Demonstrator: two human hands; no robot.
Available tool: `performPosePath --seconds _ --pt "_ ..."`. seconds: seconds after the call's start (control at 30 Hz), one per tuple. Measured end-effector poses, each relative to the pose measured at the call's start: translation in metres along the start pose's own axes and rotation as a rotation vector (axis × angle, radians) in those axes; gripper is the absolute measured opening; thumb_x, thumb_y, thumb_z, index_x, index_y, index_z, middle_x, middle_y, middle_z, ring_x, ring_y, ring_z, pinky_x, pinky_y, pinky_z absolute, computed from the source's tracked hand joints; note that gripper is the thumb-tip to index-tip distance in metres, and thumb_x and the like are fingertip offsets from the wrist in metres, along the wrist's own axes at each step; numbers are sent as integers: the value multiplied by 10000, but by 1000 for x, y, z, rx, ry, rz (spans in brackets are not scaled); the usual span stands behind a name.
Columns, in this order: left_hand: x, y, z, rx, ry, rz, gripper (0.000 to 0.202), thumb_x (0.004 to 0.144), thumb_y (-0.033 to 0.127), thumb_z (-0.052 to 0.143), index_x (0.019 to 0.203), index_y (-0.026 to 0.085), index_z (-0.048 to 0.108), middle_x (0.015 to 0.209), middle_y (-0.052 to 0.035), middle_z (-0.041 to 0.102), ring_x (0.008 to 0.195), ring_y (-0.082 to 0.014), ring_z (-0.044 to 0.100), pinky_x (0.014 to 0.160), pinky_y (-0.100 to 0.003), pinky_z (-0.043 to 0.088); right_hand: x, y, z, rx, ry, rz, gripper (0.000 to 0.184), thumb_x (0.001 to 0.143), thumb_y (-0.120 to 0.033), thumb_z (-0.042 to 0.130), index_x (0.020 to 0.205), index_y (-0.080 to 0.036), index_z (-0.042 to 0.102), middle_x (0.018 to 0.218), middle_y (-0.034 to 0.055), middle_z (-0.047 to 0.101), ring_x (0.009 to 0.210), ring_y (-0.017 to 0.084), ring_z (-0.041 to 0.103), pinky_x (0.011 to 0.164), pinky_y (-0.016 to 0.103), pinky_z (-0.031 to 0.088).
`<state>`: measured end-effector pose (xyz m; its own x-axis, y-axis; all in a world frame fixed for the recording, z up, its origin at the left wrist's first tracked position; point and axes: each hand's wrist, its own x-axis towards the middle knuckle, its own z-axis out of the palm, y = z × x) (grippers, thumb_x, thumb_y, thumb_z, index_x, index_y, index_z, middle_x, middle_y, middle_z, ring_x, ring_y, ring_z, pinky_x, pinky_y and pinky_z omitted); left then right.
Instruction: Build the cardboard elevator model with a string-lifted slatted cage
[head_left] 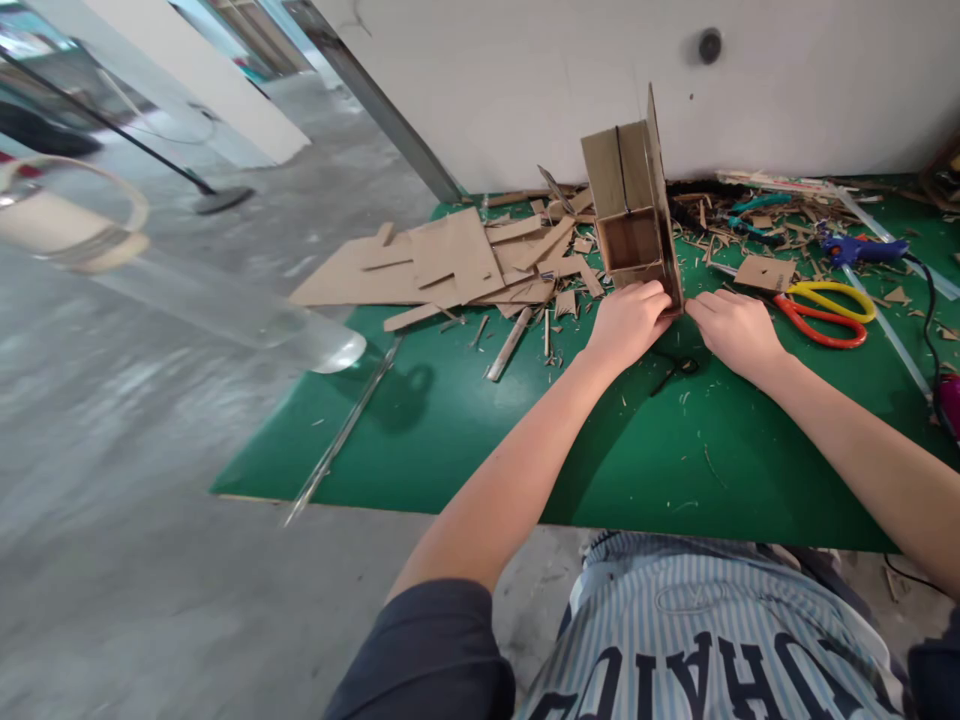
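Observation:
A small cardboard box structure [630,175] stands on the green table, with a tall panel along its right side and an open compartment in front. A thin dark string runs down its upper face. My left hand [628,318] is closed on the box's near lower edge, its fingertips partly inside. Just right of the tall panel's foot, my right hand [736,332] is closed with fingertips pinched together; whatever they hold is hidden. A black cord [679,367] lies loosely curled on the table between my wrists.
Cardboard pieces [450,260] and scraps are heaped left of the box. Scissors [825,312] with red and yellow handles and a blue glue gun [862,248] lie right. A clear plastic bottle-like container [247,310] stands left, near a clear strip [345,430]. A white wall [525,90] rises behind.

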<state>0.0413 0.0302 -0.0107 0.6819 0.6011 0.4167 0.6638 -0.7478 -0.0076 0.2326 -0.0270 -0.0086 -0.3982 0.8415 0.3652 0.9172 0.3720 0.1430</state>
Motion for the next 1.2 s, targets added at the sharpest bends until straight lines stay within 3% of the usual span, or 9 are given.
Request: performPosePath --seconds 0.4,0.47,0.57,0.77,0.87,1.0,1.1,1.2 --pt "-6 -2 0 -54 -13 48 209 1007 321 585 946 174 720 912 -51 711 884 -213 689 737 -326 503 -1 10 -2 -38 32 -31 281 1031 -190 424 984 -174 701 959 69 718 845 190 602 642 329 301" --pt "-6 -1 -2 -52 -28 41 199 1005 307 583 946 176 721 914 -52 709 890 -211 689 743 -325 504 -1 10 -2 40 25 58 265 1030 -250 452 1018 -162 702 977 86 727 859 203 624 628 329 303" --pt "-6 2 -5 -55 -49 6 188 991 293 590 927 177 723 915 -55 707 893 -211 692 745 -322 509 1 8 -1 255 15 306 226 960 -338 592 1037 -153 698 970 95 743 836 217 651 628 313 354" --pt "-7 7 -5 -78 -82 -73 175 948 279 616 995 163 739 1022 -81 722 908 -229 702 777 -343 535 7 0 6 813 28 558 93 799 -196 707 874 -158 667 823 58 733 765 182 674 776 340 545" --pt "-8 8 -6 -84 -102 -81 190 945 272 620 1032 152 739 1062 -97 719 943 -238 703 817 -354 543 9 -1 7 955 53 683 109 795 -186 698 889 -162 647 859 71 738 740 177 677 700 334 575" --pt "-8 10 -6 -61 -123 -54 204 953 258 612 1072 140 729 1088 -110 711 968 -252 697 858 -372 544 9 0 2 1067 39 773 119 821 -196 669 928 -167 628 921 97 739 677 189 677 460 279 508" --pt "-7 10 -4 -55 -114 -57 212 964 265 606 1084 132 718 1094 -113 702 980 -257 693 879 -381 545 9 -3 -5 1058 61 805 77 849 -211 655 898 -171 610 869 99 723 647 199 681 384 252 438" --pt "-7 11 -3 -43 -105 -42 201 975 261 591 1061 123 710 1081 -117 700 979 -253 691 879 -379 543 11 -10 -10 1288 0 957 25 886 -184 605 867 -173 593 893 103 721 634 175 686 370 230 412"
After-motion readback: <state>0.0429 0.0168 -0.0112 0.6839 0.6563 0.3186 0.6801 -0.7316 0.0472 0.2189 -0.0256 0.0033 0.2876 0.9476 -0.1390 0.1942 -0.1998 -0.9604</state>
